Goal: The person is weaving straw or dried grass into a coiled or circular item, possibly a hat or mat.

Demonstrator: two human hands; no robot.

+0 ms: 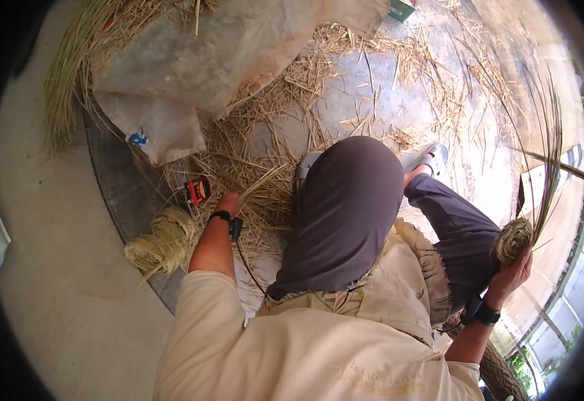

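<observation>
Head view: my right hand (510,275) grips a straw coil (514,240) beside my right leg (459,224), long strands (553,150) rising from it. My left hand (228,204) grasps loose straws (264,180) over the straw litter (265,210). Whether the coil is tied, I cannot tell. Slack right-hand pressure could let it unwind; the strands could snag on the dark bar (574,172); the left wrist cable (246,266) could catch in the litter

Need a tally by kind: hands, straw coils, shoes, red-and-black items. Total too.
Hands: 2 (left hand, right hand)
Straw coils: 2 (floor coil, held coil)
Shoes: 2 (left shoe, right shoe)
Red-and-black item: 1
Total: 7
</observation>
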